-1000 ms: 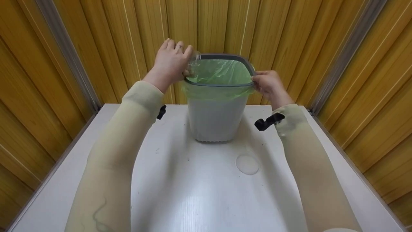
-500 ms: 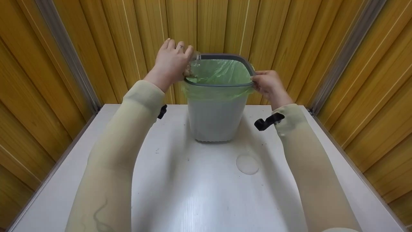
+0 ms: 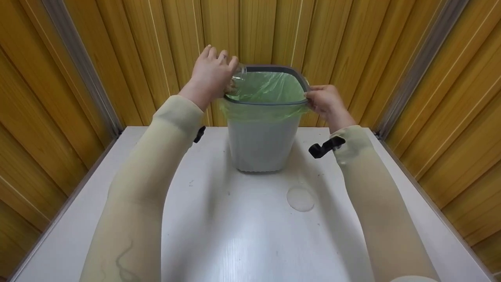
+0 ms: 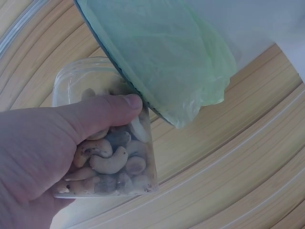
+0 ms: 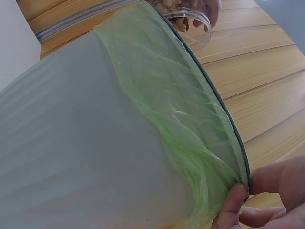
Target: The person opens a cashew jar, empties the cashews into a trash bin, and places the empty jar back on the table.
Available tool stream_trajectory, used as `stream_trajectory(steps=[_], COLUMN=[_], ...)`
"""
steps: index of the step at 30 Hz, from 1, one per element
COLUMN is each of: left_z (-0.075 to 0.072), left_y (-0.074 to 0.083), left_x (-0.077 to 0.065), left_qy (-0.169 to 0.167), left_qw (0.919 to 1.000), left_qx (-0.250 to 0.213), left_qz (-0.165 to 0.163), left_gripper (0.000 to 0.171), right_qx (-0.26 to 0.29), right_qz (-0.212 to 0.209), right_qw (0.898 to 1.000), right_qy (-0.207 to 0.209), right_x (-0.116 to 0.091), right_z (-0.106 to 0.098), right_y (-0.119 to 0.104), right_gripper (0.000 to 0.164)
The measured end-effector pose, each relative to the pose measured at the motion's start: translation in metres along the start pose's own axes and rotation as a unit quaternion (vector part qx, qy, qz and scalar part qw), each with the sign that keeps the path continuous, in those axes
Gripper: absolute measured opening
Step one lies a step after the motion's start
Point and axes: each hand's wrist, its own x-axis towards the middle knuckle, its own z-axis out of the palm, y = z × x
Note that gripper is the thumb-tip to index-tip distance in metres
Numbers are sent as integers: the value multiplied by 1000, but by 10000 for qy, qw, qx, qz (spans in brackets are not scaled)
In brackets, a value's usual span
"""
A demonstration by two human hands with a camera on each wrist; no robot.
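A light grey trash bin stands upright on the table, with a green plastic bag lining it and folded over its dark rim. My left hand grips a clear plastic jar at the bin's left rim. Cashews and other nuts fill much of the jar. Its mouth is tilted toward the bin opening. On the opposite side, my right hand pinches the rim and the bag edge between thumb and fingers. The inside bottom of the bin is hidden.
A round clear lid lies flat on the white table, in front of the bin and to the right. Wood-patterned panels enclose the back and sides. Part of a white rounded object shows at the bottom right edge.
My left hand has shifted slightly right and up with the jar, toward the bin opening. My right hand keeps its hold on the rim, and the bin stays in place.
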Motion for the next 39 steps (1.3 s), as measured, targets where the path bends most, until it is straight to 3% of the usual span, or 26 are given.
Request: stream_trajectory(steps=[10,19,26,39], left_z=[0,-1,-2,-2], left_y=[0,1,1,3], left_x=[0,2,2,4], left_qy=[89,-27,108,-7], left_qw=[9999,10000,9999,10000], left_qx=[-64,-48,1,24], left_qz=[-25,-24,33,60], left_gripper=[69,69,67,67], right_qx=[-56,56,87,-8], right_qz=[-46,51,95,152], right_qw=[10000,10000,9999,9999], right_qy=[7,-17,-9,36], right_x=[2,0,-1,-1], right_z=[-1,-2,-3,-1], right_y=[1,1,0,0], right_gripper=[50,47,47,48])
